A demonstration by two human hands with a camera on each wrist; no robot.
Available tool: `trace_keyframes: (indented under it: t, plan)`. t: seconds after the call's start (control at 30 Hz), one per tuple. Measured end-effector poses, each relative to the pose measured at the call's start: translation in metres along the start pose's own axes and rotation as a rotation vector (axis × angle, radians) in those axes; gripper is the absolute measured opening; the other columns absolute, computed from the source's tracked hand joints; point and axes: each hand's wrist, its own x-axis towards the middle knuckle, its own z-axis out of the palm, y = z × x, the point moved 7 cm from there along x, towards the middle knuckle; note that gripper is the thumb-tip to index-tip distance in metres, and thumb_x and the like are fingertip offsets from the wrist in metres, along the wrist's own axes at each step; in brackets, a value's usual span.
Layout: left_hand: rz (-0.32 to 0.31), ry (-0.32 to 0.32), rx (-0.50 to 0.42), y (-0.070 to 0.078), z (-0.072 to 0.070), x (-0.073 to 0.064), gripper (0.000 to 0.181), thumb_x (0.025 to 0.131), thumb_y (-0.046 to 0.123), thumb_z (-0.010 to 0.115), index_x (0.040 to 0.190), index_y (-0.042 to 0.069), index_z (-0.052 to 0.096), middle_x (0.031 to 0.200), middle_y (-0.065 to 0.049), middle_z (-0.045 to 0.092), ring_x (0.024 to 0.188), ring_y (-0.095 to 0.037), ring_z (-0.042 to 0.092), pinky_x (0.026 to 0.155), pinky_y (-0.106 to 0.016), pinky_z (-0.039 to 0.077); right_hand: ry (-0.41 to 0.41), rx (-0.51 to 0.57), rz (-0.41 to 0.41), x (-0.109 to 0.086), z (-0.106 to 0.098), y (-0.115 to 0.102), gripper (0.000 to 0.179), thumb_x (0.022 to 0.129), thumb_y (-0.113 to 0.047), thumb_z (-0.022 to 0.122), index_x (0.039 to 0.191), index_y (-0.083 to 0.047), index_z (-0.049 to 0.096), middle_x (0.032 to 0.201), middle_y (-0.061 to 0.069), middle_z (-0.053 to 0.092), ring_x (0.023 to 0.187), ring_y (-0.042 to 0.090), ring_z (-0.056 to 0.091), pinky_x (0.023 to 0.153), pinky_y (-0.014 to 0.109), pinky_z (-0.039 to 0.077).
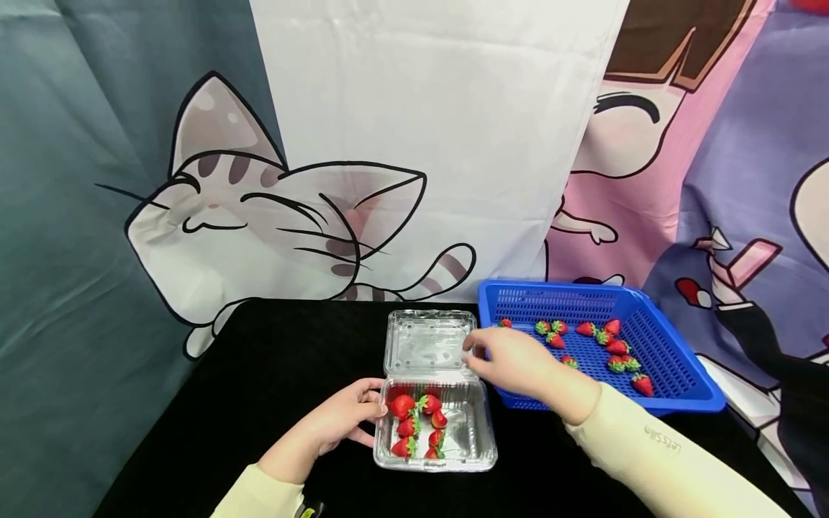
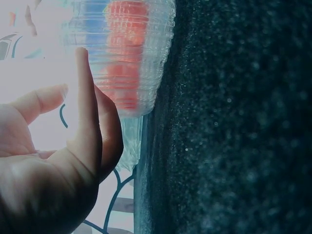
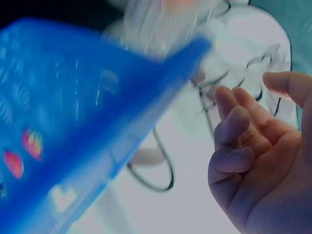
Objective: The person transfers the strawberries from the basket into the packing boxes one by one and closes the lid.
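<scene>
A clear plastic clamshell box (image 1: 479,424) stands on the black cloth, its lid (image 1: 427,342) folded back away from me. Several strawberries (image 1: 403,407) lie in its left and middle part. My left hand (image 1: 346,417) is at the box's left side, fingertips against the wall near the rim. In the left wrist view, one finger of that hand (image 2: 63,141) stretches straight along the ribbed wall. My right hand (image 1: 512,360) hangs between the lid and a blue basket (image 1: 537,291), fingers loosely bent and holding nothing. The right wrist view shows its bare palm (image 3: 268,161).
The blue plastic basket, behind and right of the box, contains several loose strawberries (image 1: 618,347). Its near left part is hidden by my right hand and forearm. A printed cloth backdrop (image 1: 427,108) hangs behind the black-covered table (image 1: 272,360).
</scene>
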Motion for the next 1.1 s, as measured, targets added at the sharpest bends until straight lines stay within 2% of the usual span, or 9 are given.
trace_keyframes:
  t: [0.17,0.3,0.43,0.67,0.83,0.97,1.1]
  plan:
    - [-0.003,-0.001,-0.008,-0.004,0.000,-0.002,0.062,0.091,0.008,0.060,0.145,-0.005,0.033,0.110,-0.018,0.059,0.094,-0.028,0.065,0.069,-0.047,0.060,0.018,0.059,0.097,0.013,-0.020,0.035,0.019,0.094,-0.035,0.063,0.103,-0.021,0.071,0.086,-0.010,0.066,0.072,0.007,0.059,0.072,0.037,0.052]
    - [-0.003,0.005,-0.006,-0.005,-0.001,-0.003,0.062,0.091,0.008,0.060,0.145,-0.005,0.033,0.110,-0.019,0.058,0.093,-0.028,0.065,0.069,-0.047,0.061,-0.004,0.092,0.173,0.023,-0.031,0.065,0.024,0.096,-0.035,0.060,0.107,-0.016,0.071,0.091,-0.004,0.069,0.075,0.012,0.062,0.078,0.041,0.053]
    - [-0.002,0.004,-0.005,-0.004,0.000,-0.003,0.062,0.091,0.008,0.060,0.145,-0.005,0.033,0.110,-0.019,0.058,0.094,-0.029,0.065,0.069,-0.047,0.061,-0.026,0.071,0.231,0.030,-0.037,0.093,0.029,0.097,-0.035,0.058,0.110,-0.012,0.071,0.096,0.002,0.070,0.081,0.018,0.062,0.078,0.044,0.052]
    - [-0.002,-0.001,-0.003,-0.003,0.001,-0.002,0.060,0.092,0.008,0.060,0.144,-0.004,0.034,0.111,-0.020,0.058,0.093,-0.029,0.066,0.068,-0.047,0.061,-0.048,0.008,0.282,0.037,-0.042,0.131,0.037,0.097,-0.035,0.055,0.113,-0.004,0.070,0.107,0.013,0.069,0.087,0.025,0.063,0.081,0.050,0.051]
    - [-0.001,-0.007,-0.011,-0.003,0.002,-0.001,0.060,0.092,0.007,0.060,0.144,-0.004,0.034,0.111,-0.020,0.058,0.093,-0.029,0.065,0.068,-0.047,0.061,-0.100,-0.016,0.337,0.040,-0.037,0.161,0.038,0.098,-0.033,0.056,0.116,-0.001,0.067,0.111,0.019,0.068,0.095,0.032,0.063,0.084,0.055,0.050]
    - [-0.001,-0.009,-0.013,-0.003,0.002,-0.001,0.060,0.091,0.007,0.060,0.144,-0.004,0.034,0.111,-0.020,0.058,0.092,-0.029,0.065,0.068,-0.047,0.061,-0.165,-0.011,0.405,0.035,-0.022,0.190,0.040,0.098,-0.031,0.055,0.114,0.004,0.066,0.107,0.021,0.067,0.089,0.031,0.062,0.081,0.053,0.051]
    - [-0.006,-0.012,-0.016,-0.003,0.002,-0.001,0.059,0.092,0.007,0.060,0.144,-0.004,0.034,0.110,-0.019,0.058,0.093,-0.029,0.066,0.068,-0.047,0.061,-0.210,-0.026,0.458,0.028,-0.009,0.211,0.046,0.097,-0.030,0.055,0.120,0.009,0.062,0.112,0.025,0.065,0.093,0.034,0.062,0.085,0.055,0.051]
